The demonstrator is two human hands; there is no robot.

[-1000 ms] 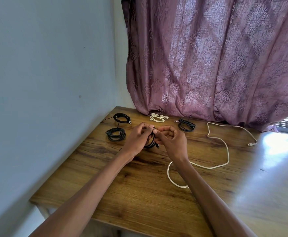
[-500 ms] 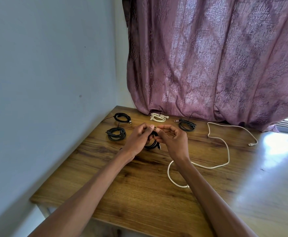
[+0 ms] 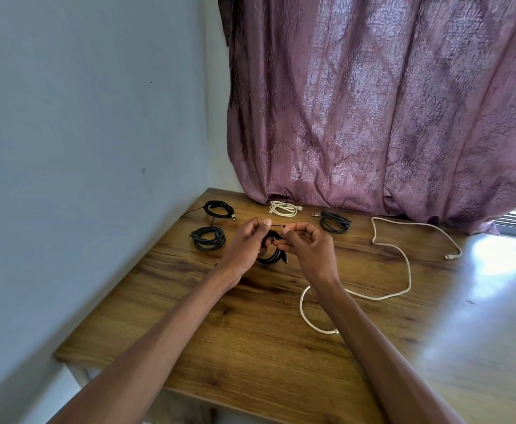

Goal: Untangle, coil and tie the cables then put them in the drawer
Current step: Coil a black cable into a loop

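Two hands meet over the middle of the wooden table (image 3: pixel 250 347), working one small black coil (image 3: pixel 271 254) held between them just above the wood. The left hand (image 3: pixel 246 244) has its fingers curled round the coil's 9 o'clock side, thumb and forefinger pinching a thin black tie (image 3: pixel 276 225) at the top. The right hand (image 3: pixel 307 247) pinches the tie's other end, its remaining fingers loosely bent. Both forearms reach in from 6 o'clock.

At 10 o'clock of the hands lie two black bundles (image 3: pixel 207 237), already coiled; at 12 o'clock a white bundle (image 3: pixel 284 208); at 1 o'clock another black bundle (image 3: pixel 333 221). A loose white cable (image 3: pixel 403 270) snakes from 5 o'clock round to 3 o'clock.

A purple patterned curtain (image 3: pixel 373 111) hangs at the table's far edge, a pale blue wall (image 3: pixel 82 148) along its left.
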